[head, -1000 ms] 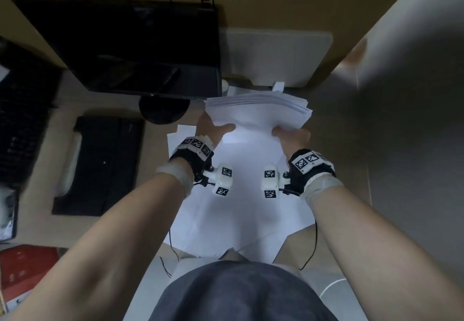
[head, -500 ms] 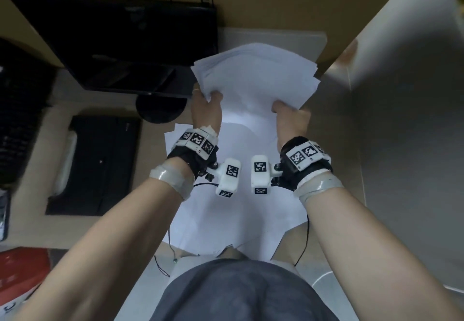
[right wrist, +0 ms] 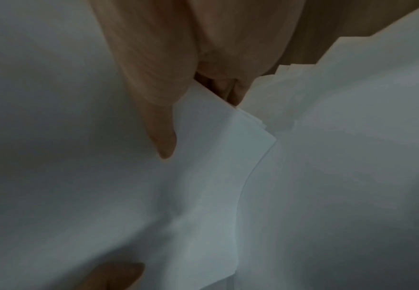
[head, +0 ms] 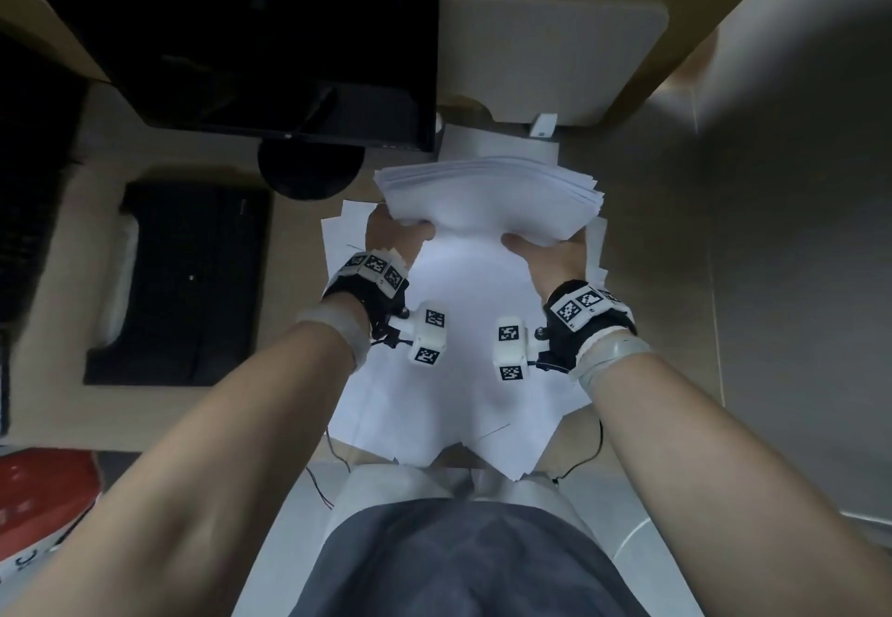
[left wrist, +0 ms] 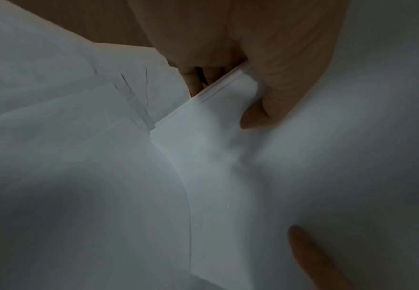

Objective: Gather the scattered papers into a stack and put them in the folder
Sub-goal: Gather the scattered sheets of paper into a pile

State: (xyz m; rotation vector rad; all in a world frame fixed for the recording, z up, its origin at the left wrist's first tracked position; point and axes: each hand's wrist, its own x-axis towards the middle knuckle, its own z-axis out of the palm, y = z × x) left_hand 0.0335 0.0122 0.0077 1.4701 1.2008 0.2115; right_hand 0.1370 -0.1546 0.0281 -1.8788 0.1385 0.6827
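A thick stack of white papers (head: 487,199) stands on edge, held between both hands, its lower edge down on the sheets lying on the desk. My left hand (head: 396,235) grips its left side, thumb in front and fingers behind; the left wrist view shows the stack (left wrist: 211,109) pinched in the left hand (left wrist: 250,82). My right hand (head: 545,249) grips the right side the same way, as the right wrist view shows with the stack (right wrist: 216,125) in the right hand (right wrist: 178,98). More loose white sheets (head: 458,399) lie spread under my wrists. A pale folder (head: 555,61) leans against the wall behind.
A black monitor (head: 251,37) on its round stand (head: 309,172) stands at the back left. A black keyboard (head: 178,278) lies to the left. A grey wall (head: 796,230) bounds the right. A red box (head: 43,491) sits at lower left.
Half a second ago the stack was lifted up towards the folder. Both hands have since brought it back down so its lower edge rests on the loose sheets.
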